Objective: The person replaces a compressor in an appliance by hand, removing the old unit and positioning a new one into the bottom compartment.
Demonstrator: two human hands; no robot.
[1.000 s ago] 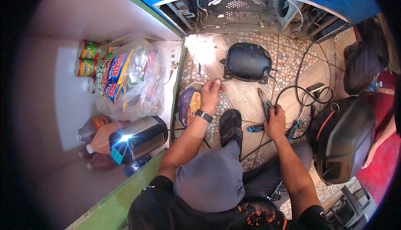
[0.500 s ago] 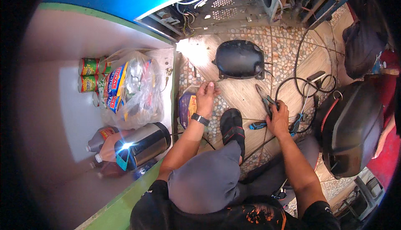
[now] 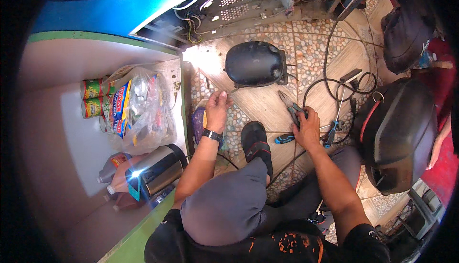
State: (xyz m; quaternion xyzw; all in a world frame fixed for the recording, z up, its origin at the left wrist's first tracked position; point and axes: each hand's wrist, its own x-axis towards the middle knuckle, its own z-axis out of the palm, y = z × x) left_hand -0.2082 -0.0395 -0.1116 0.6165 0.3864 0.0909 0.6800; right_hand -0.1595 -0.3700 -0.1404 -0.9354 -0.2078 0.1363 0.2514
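Observation:
My right hand (image 3: 308, 125) is closed around pliers (image 3: 290, 104) with dark handles, their jaws pointing up and left just above the floor. Beside that hand lies a blue-and-black tool handle (image 3: 285, 139); its other end is hidden by the hand. A screwdriver (image 3: 331, 133) with a blue-and-black grip rests to the right. My left hand (image 3: 216, 115), a watch on its wrist, has its fingers drawn together below the black compressor (image 3: 255, 64). Whatever is between those fingertips is too small to make out. Short tubes stick out of the compressor's right side.
An opened appliance housing (image 3: 234, 12) with loose wires stands beyond the compressor. Black cable (image 3: 326, 71) loops across the floor at right, near a dark motorcycle seat-like shape (image 3: 397, 134). At left, a cabinet holds cans (image 3: 93, 106), a plastic bag (image 3: 143, 115) and bottles (image 3: 114, 167).
The whole view has shifted, so the compressor and floor appear farther left and slightly higher. My right hand keeps hold of the pliers; my left hand stays just below the compressor.

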